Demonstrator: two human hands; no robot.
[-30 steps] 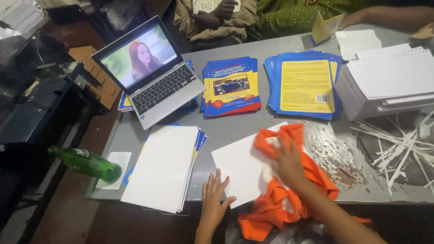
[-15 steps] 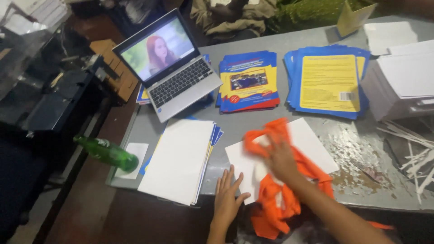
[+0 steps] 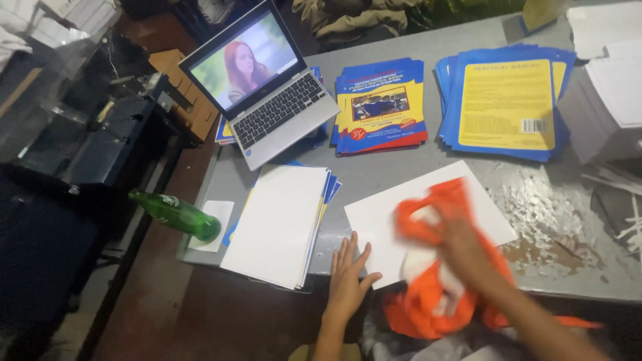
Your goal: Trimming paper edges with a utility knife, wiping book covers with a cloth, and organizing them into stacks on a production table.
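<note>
A white sheet (image 3: 381, 217) lies flat on the grey table (image 3: 401, 167) near its front edge. My left hand (image 3: 349, 277) presses flat on the sheet's near left corner, fingers spread. My right hand (image 3: 461, 237) is blurred with motion and grips a crumpled orange cloth (image 3: 428, 267) on top of the sheet. The cloth trails off the table's front edge toward my lap.
A white-topped paper stack (image 3: 281, 220) lies left of the sheet. An open laptop (image 3: 264, 83), two piles of blue and yellow booklets (image 3: 381, 107) (image 3: 505, 100), a white ream (image 3: 612, 100) and a green bottle (image 3: 175, 214) surround it. Dried glue patches (image 3: 548, 214) mark the table at right.
My right hand has swept the orange cloth across the sheet toward the near edge. My left hand has stayed on the sheet's corner. The view has shifted closer.
</note>
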